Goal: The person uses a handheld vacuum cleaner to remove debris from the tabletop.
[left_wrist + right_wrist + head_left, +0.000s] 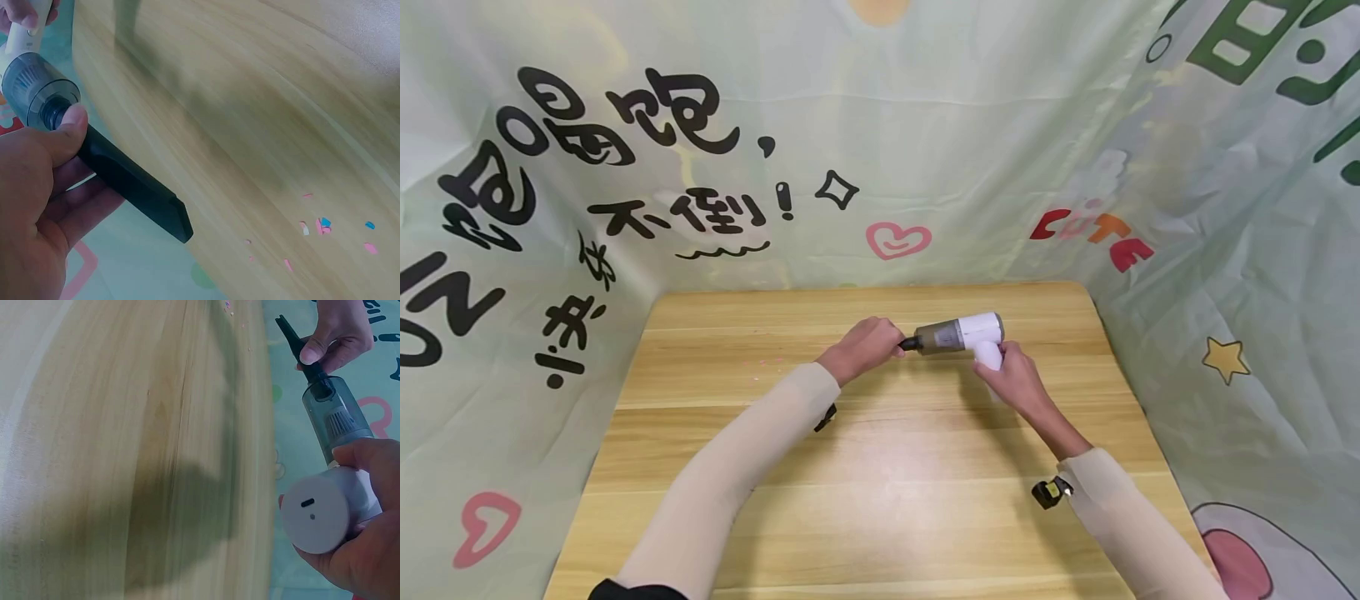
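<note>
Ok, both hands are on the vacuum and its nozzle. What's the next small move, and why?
I'd probably have the left hand push the nozzle gently into the vacuum: it grips the nozzle close to where the two meet, the right hand holds the vacuum, and the views don't show whether the fit is firm.

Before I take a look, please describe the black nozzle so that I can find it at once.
At the wooden table, the right hand holds a white handheld vacuum. The nozzle sticks out of its transparent grey cylinder, pinched by the left hand. It is long, slim and black, unlike the vacuum's white and transparent parts.
</note>
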The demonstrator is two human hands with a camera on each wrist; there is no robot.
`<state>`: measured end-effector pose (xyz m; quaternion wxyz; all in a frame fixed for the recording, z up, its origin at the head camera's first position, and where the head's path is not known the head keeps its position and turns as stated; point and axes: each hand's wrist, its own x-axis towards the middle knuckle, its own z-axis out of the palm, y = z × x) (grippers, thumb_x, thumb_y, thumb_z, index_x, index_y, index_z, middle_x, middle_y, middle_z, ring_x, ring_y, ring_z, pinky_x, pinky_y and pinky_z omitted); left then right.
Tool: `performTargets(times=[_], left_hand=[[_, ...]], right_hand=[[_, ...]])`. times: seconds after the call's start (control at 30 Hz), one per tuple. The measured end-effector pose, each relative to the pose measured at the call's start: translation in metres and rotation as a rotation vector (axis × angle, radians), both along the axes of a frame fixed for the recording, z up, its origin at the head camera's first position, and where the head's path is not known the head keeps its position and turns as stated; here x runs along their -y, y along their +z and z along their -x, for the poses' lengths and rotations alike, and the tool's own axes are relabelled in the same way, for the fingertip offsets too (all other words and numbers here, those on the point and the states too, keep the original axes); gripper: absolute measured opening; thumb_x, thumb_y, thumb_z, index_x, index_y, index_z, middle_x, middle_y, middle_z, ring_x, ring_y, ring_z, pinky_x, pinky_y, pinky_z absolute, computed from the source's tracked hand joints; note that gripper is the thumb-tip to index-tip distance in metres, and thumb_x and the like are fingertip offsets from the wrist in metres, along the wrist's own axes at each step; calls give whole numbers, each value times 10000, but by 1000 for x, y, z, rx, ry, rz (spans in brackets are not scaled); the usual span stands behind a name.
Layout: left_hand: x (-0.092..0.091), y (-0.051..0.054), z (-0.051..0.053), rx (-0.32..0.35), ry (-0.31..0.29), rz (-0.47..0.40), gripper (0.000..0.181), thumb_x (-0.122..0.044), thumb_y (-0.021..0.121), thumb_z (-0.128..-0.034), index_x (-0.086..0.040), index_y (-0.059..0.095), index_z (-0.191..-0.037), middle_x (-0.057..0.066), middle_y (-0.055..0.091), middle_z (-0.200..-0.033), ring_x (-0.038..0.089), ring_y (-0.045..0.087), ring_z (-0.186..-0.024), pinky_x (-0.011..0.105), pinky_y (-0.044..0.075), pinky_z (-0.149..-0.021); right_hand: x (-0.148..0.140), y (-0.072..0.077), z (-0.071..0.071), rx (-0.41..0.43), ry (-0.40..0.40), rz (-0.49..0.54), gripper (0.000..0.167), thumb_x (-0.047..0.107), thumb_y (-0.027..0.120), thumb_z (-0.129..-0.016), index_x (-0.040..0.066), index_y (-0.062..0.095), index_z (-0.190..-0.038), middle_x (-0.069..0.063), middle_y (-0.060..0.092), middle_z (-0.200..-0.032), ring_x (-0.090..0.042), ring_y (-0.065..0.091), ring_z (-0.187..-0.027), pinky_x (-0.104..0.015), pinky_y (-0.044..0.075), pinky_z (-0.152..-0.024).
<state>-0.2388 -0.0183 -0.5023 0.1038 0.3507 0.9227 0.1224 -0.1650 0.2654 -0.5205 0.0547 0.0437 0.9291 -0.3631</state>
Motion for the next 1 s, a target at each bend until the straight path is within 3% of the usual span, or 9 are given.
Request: performTargets(times=[0.07,0.23,0.33,0.53,0.67,0.8,1.0], left_hand=[[2,-1,1,14,-11,-22,254,-322,672,-1011,-118,777,-900,-42,637,-701,90,456,-587,256,440,-675],[3,-1,5,21,-35,-80,239,-301,692,-997,-103,824,-1006,22,780,-826,73,558,-592,238,477,-658],[3,0,7,18,-37,-109,204,-281,717,-982,-114,835,-980,32,804,-869,74,571,-581,231,459,-646],[10,-2,9,87,-44,-180,170,-245,733,-977,-125,835,-914,50,789,-801,83,509,-522,244,407,-632],[16,-5,10,133,-25,-216,159,-264,753,-960,-135,845,-976,30,808,-863,59,597,-559,235,469,-652],[20,-10,10,195,6,-246,184,-272,780,-937,-125,841,-1029,39,821,-974,75,708,-680,261,575,-728],[23,-16,9,241,36,-276,117,-216,809,-912,-120,833,-975,35,812,-977,125,717,-730,292,577,-763]], right_hand=[[2,3,2,-3,-4,4,650,304,715,-919,-151,486,-1322,-326,638,-1120,-344,660,-867,-336,544,-641],[5,8,5,0,-7,29,588,353,746,-911,-82,529,-1241,-249,648,-1012,-268,654,-733,-314,531,-563],[7,11,6,-12,11,16,577,405,767,-906,-60,551,-1172,-213,647,-928,-231,631,-641,-305,524,-516],[12,18,9,-11,51,-63,566,364,749,-911,-99,546,-1167,-213,651,-897,-229,636,-639,-298,503,-501],[16,21,9,-9,78,-67,552,321,735,-912,-108,531,-1193,-230,662,-913,-237,656,-637,-296,511,-488],[20,21,10,-76,100,-98,497,286,734,-890,-92,571,-1169,-223,667,-900,-257,618,-674,-303,481,-521],[25,13,7,-139,121,-70,405,211,734,-868,-63,620,-1143,-212,684,-873,-257,600,-673,-305,469,-541]])
